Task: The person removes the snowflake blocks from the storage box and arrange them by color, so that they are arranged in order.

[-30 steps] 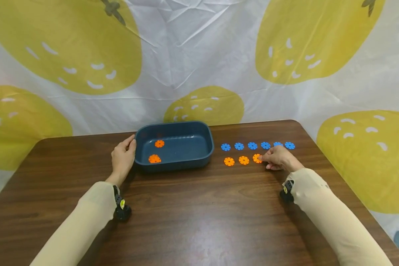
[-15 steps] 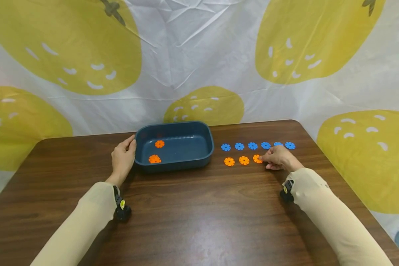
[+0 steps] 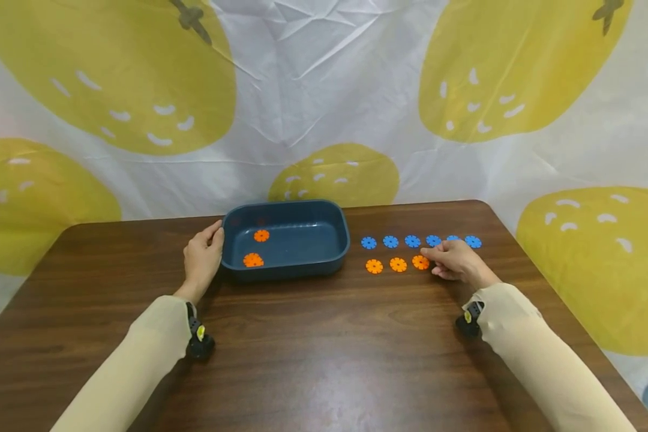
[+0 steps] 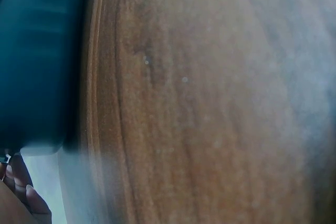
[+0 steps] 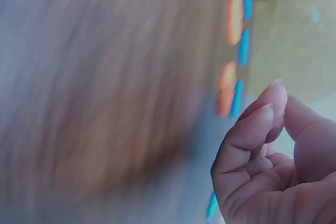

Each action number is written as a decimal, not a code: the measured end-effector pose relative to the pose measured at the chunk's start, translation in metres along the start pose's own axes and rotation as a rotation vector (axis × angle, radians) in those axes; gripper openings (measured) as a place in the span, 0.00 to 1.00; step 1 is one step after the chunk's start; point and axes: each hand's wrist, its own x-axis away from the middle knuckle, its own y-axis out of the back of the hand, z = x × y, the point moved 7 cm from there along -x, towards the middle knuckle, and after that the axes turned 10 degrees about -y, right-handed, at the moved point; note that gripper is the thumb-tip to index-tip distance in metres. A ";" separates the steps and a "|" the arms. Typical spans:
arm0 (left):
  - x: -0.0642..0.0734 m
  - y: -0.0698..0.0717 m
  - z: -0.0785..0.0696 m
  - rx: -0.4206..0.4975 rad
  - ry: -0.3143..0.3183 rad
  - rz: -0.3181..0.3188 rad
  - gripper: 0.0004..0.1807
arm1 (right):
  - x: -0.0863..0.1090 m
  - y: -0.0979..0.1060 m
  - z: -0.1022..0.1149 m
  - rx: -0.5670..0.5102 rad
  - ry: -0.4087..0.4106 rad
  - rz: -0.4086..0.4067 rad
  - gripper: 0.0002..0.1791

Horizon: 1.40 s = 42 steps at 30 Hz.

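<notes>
My left hand (image 3: pixel 202 255) holds the left end of a dark blue rectangular basin (image 3: pixel 286 271); its fingers (image 4: pixel 20 177) show at the basin's corner in the left wrist view. Inside the basin lie a single orange notched interlocking disc (image 3: pixel 261 236) and an orange cluster (image 3: pixel 252 260). My right hand (image 3: pixel 456 261) hovers just above the right-hand orange disc (image 3: pixel 420 262), thumb and fingertips together. In the right wrist view nothing shows in this pinch. Two more orange discs, left (image 3: pixel 374 266) and middle (image 3: pixel 398 264), continue that row.
Behind the orange row runs a row of several blue discs (image 3: pixel 412 241), one partly covered by my right hand. The brown wooden table (image 3: pixel 324 348) ends at a white cloth (image 3: pixel 194 186) with yellow fruit prints. Black wrist cameras sit on both sleeves.
My right hand has let go of the right-hand orange disc and lifted slightly off it; the disc stays in the row. The left hand keeps its place. The head view has shifted a little.
</notes>
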 end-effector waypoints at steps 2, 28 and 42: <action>0.000 0.001 0.000 -0.002 -0.001 -0.002 0.22 | 0.002 -0.004 0.008 -0.017 0.028 0.002 0.17; 0.004 -0.002 -0.007 -0.003 -0.001 -0.004 0.21 | 0.009 -0.184 0.174 -0.046 0.293 0.180 0.11; 0.004 -0.005 -0.008 -0.024 0.008 -0.006 0.21 | -0.011 -0.243 0.183 0.084 0.252 0.268 0.07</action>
